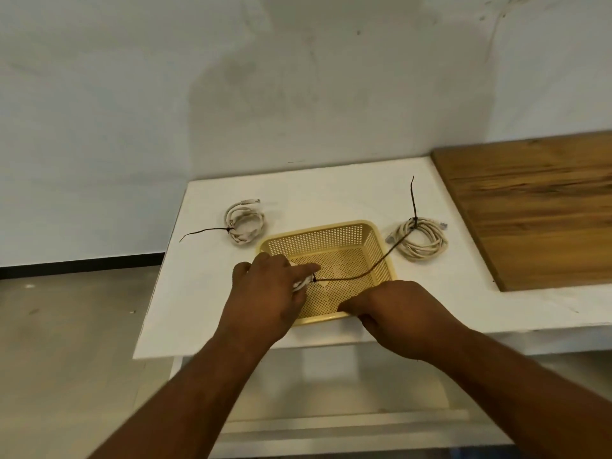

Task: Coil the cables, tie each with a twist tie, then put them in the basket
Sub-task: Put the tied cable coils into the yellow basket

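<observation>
**Cable coil over the basket's left half, left hand carrying it**

I am watching the left hand (268, 286) gripping a small white cable coil (299, 284), fingers curled round it, with only a sliver of the coil showing past the knuckles. The coil is hanging just over the left side of the basket (331, 226), above its perforated floor, so I am judging the drop to be straight down.

The coil's dark twist tie (351, 276) is trailing away from the grip toward the basket's right side and crossing the right rim. That is the long axis I am minding. Its tail is reaching toward the tied coil (422, 240) right of the basket, and I cannot tell whether they are touching.

The right hand (397, 313) is sitting at the basket's near rim with fingers curled, and I cannot tell whether it is pinching the rim.

Another tied coil (245, 223) is lying beyond the basket's far left corner. The basket is resting on a white table (430, 293), with a wooden board (536, 207) well to its right. A pale wall (231, 94) is standing behind it, and grey floor (66, 326) is showing to its left.
</observation>
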